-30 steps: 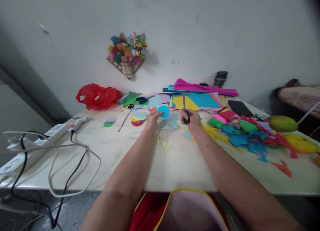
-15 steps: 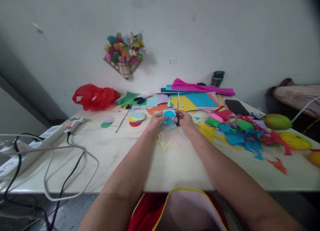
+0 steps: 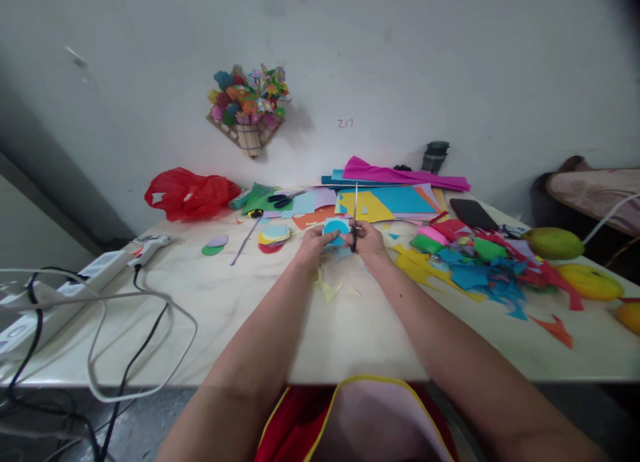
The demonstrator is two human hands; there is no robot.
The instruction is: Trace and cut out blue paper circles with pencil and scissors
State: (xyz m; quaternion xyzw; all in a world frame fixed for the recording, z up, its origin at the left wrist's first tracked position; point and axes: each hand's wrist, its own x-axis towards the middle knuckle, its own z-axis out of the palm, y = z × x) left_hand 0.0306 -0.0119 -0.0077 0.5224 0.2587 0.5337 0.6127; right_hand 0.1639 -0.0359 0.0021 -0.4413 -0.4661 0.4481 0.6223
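Near the middle of the table, my left hand (image 3: 315, 244) pinches a blue paper disc (image 3: 335, 231) with pale blue paper around its edge. My right hand (image 3: 369, 241) is wrapped round the black handles of a pair of scissors (image 3: 355, 212), whose blades point away toward the wall. The fingertips of my right hand are close to the paper's right side. Pale yellow scraps (image 3: 329, 290) lie below my hands. Left of them is a pile of cut paper circles (image 3: 275, 234).
Coloured scraps (image 3: 493, 275), mangoes (image 3: 590, 282) and a dark phone (image 3: 473, 215) are on the right. Paper sheets (image 3: 405, 199), black-handled scissors (image 3: 284, 199) and a red plastic bag (image 3: 190, 194) lie at the back. Cables and a power strip (image 3: 95, 275) occupy the left.
The blue paper and both hands have shifted slightly left, and the paper has turned a little. The scissors have moved slightly left with my right hand.
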